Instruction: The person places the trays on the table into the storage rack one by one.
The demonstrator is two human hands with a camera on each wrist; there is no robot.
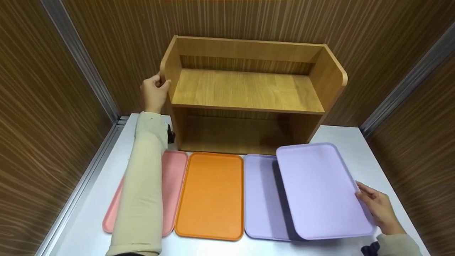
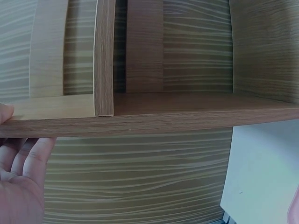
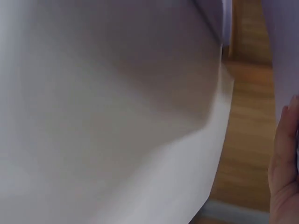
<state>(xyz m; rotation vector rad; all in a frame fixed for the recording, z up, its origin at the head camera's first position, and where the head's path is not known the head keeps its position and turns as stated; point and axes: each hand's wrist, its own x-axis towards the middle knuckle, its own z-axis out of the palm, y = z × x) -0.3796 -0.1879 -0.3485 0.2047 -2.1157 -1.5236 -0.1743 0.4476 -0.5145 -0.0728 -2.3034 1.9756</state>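
My left hand grips the front edge of the left side panel of a two-level wooden shelf; in the left wrist view its thumb lies on one face of the panel and its fingers on the other. With my right hand I hold a lavender tray by its right edge, raised and tilted. It overlaps a second lavender tray lying flat on the table. Beside that one lie an orange tray and a pink tray, the pink one partly hidden under my left sleeve.
The white table carries the shelf at its back, with the trays in a row before it. Wood-patterned walls with metal corner rails enclose the left, back and right sides.
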